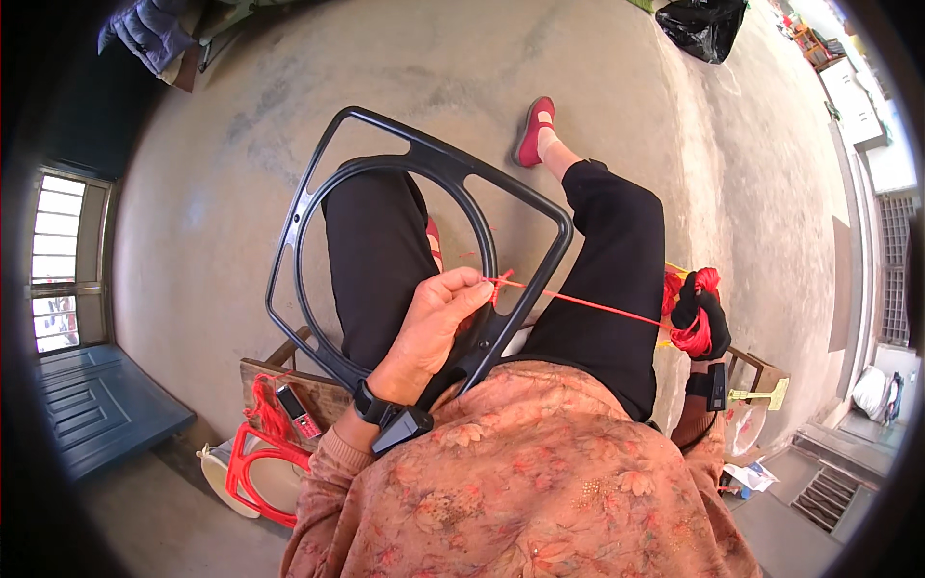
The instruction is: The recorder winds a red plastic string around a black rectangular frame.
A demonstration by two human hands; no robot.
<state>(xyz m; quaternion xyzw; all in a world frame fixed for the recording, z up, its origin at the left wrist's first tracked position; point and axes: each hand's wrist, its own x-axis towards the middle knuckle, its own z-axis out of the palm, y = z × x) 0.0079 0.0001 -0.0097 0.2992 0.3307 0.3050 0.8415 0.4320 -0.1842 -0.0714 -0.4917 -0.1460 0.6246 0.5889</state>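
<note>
A black frame (513, 180), squarish with a round ring inside it, rests tilted across my lap, mostly over my left thigh. My left hand (438, 323) is at the right side of the ring, thumb and forefinger pinched on a red cord (607, 308). A short stretch of this cord is at the ring beside those fingertips. From there it runs taut across my right thigh to my right hand (711, 313). That hand wears a black glove and is closed around a looped bundle of red cord (690, 339); its fingers are partly hidden by the loops.
At my left, a wooden bench (328, 393) bears a red-and-black phone (298, 412) and loose red cord (267, 416). Near it is a red frame (241, 472). A yellow-green plastic piece (768, 394) lies at my right. Farther off sit a black bag (701, 27) and a blue panel (111, 409).
</note>
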